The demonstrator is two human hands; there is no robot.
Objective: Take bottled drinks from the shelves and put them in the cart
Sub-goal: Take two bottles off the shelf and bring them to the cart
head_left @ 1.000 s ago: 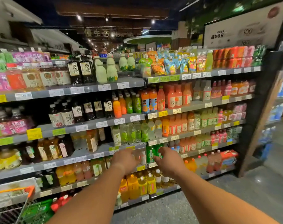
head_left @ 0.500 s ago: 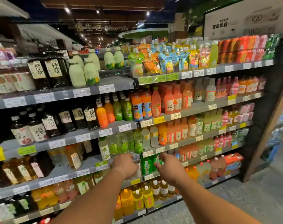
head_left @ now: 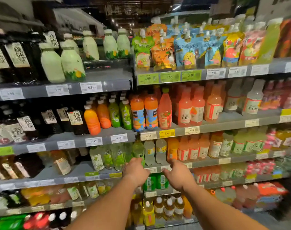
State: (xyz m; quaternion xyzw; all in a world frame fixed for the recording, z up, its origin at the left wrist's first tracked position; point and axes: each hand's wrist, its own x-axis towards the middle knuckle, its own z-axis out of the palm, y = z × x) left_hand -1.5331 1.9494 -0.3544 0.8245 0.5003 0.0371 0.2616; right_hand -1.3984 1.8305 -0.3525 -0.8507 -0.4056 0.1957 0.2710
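We count two hands, the left hand (head_left: 136, 171) and the right hand (head_left: 178, 175). On the top left shelf (head_left: 98, 83) we count six pale green bottles (head_left: 72, 63). On the shelf below stand two orange bottles (head_left: 92, 120) and two green bottles (head_left: 114, 114) in the front row, then two orange bottles with blue labels (head_left: 137, 112) beside them. We see three green price tags (head_left: 147, 78) under the spouted pouches (head_left: 184, 50), and one yellow price tag (head_left: 166, 133) lower down. The dark bottles (head_left: 18, 58) are too blurred for us to count.
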